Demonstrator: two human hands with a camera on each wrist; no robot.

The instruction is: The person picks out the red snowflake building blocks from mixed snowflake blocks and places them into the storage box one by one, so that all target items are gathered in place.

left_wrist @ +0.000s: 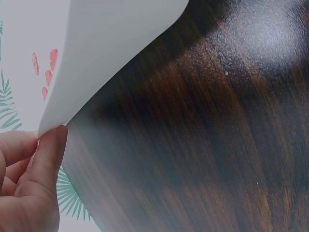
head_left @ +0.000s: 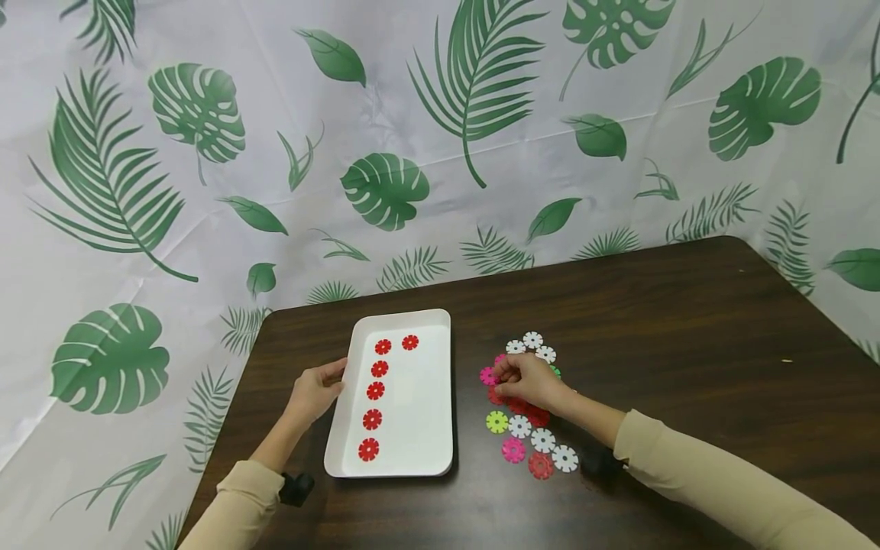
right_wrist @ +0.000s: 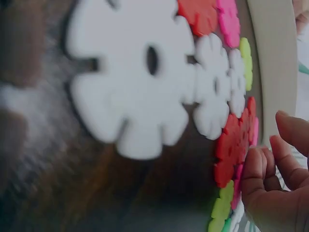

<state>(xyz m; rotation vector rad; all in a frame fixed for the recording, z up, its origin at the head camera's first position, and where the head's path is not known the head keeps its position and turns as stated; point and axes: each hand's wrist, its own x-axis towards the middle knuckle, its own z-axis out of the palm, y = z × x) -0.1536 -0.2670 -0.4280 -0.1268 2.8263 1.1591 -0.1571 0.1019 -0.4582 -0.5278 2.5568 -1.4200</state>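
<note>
- Six red discs (head_left: 374,391) already lie in the white tray (head_left: 426,428): five in a column near its left side, and one more beside the top of that column.
- Judged from this, the red ones are being sorted into the tray; at least three reds are left in the loose pile (head_left: 525,412) on the table (head_left: 687,344), two just under the right hand (head_left: 525,380) and one at the near end.
- The whites, pinks, one yellow-green and a green mostly hidden behind the hand lie unsorted around and below the right fingers.
- Right hand: lowered onto the middle of the pile, palm down, fingers (right_wrist: 258,169) curled with tips touching a red disc. Whether they have pinched it yet, I cannot tell.
- Left hand (head_left: 316,391): at the tray's left rim, thumb (left_wrist: 48,150) pressed against the edge and fingers curled round it, steadying the tray.
- Both forearms reach in from the near edge, sleeves just above the table.
</note>
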